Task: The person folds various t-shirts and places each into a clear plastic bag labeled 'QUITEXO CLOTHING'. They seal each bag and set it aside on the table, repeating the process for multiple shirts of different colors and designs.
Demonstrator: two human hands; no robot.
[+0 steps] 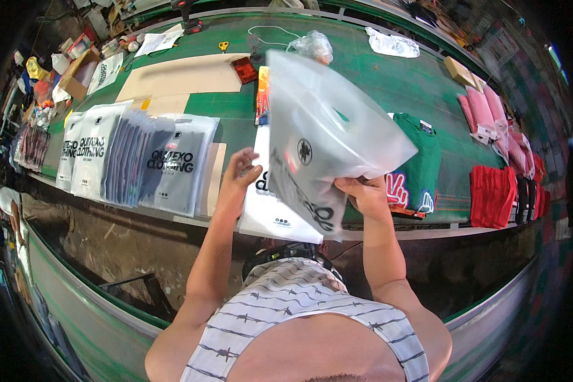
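A frosted, translucent plastic garment bag point(318, 118) with dark print and a cut-out handle is lifted and tilted over the table. My right hand point(367, 195) pinches its near edge between thumb and fingers. My left hand point(240, 169) is raised to the left of the bag, its fingers apart and loosely bent, with nothing in them. Below lies white printed packaging point(251, 210) at the table's front edge, partly covered by the lifted bag. A folded green garment point(420, 159) with a red and white hand graphic lies just beyond my right hand.
Filled printed bags point(111, 156) stand in a leaning row at left. Red folded garments point(490, 194) and pink bundles point(484, 111) are stacked at right. Cardboard point(178, 73), yellow scissors point(223, 46), a crumpled clear bag point(313, 46) and a power tool point(188, 19) lie farther back on the green table.
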